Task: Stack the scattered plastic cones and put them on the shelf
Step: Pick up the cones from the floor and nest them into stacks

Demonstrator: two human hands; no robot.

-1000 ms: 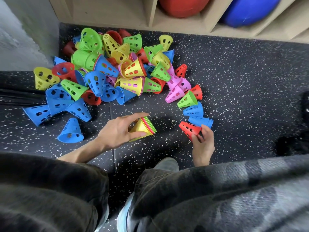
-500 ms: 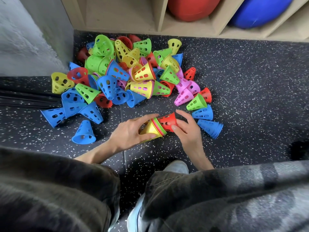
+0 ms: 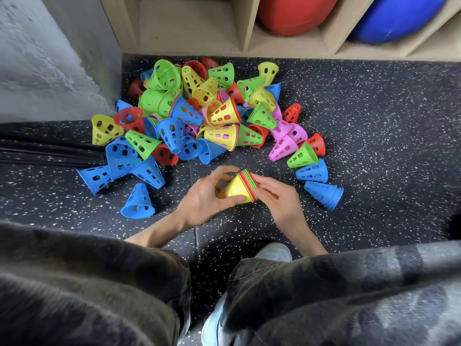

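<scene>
A short stack of nested cones, yellow on the outside with red and green rims showing, lies on its side between both hands. My left hand grips its narrow end. My right hand presses against its wide end; the red cone it pushed in is nearly hidden. A big pile of loose perforated cones in blue, green, yellow, red and pink covers the floor beyond. A blue stack lies to the right. The wooden shelf stands at the top.
A red ball and a blue ball fill the shelf's right compartments. A grey wall stands at the left. Black straps lie on the speckled floor at left. My knees and a shoe fill the foreground.
My right hand picked up a red cone from the floor, carried it left and pushed it into the wide end of the stack held by my left hand.
</scene>
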